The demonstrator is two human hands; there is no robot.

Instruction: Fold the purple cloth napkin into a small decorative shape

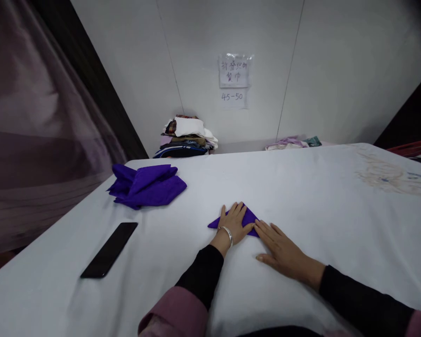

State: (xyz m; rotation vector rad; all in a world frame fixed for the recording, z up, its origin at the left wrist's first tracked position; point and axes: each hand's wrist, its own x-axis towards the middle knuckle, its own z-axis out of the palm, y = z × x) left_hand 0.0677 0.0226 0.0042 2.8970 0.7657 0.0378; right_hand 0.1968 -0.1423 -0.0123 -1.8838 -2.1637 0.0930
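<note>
A purple cloth napkin [250, 218], folded into a small triangle, lies on the white-covered table [301, 187]. My left hand [234, 221] rests flat on top of it with the fingers spread, hiding much of its middle. At the napkin's right corner, the fingertips of my right hand [279, 247] touch the fabric. That hand is also flat, its thumb held apart over the white cloth. Neither hand grips anything.
A loose heap of purple cloth [149, 187] sits at the table's far left. Nearer lies a black phone [109, 250]. Behind the far edge are a stack of folded clothes [187, 135] and more fabric [289, 143]. Paper signs [233, 77] hang on the wall.
</note>
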